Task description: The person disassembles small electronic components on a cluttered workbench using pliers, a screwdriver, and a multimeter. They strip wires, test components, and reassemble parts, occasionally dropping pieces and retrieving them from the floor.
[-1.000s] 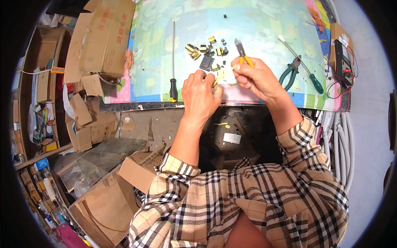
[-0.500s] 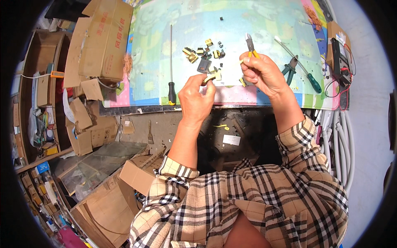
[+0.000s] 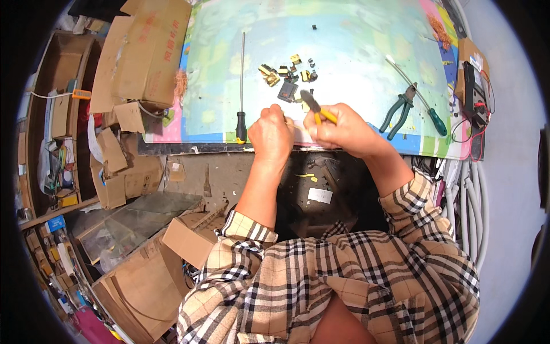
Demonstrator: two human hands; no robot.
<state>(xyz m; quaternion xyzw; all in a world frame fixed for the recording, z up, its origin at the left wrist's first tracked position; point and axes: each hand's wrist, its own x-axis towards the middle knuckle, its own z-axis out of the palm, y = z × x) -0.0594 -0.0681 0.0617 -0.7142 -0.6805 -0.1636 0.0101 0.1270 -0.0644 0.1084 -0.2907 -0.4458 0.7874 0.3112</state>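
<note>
My right hand (image 3: 338, 129) is closed around a pair of yellow-handled cutting pliers (image 3: 325, 114), whose dark jaws point up and left, slightly blurred. Close beside it, my left hand (image 3: 272, 136) is closed with its fingertips pinched together. A sliver of a small yellow electronic part (image 3: 286, 117) shows at those fingertips; the rest is hidden. Beyond both hands lies a loose group of small yellow-and-black transformers (image 3: 269, 74) with a square black part (image 3: 287, 90) among them.
A long screwdriver (image 3: 241, 123) lies left of my hands. On the right are green-handled pliers (image 3: 399, 112) and a green-handled screwdriver (image 3: 437, 121). A black meter (image 3: 473, 86) with leads stands at the right edge. A cardboard box (image 3: 146, 63) occupies the left side of the table.
My right hand has moved left and down with the pliers, their jaws now tilted left toward my left hand. My left fingers have drawn back slightly from the group of parts.
</note>
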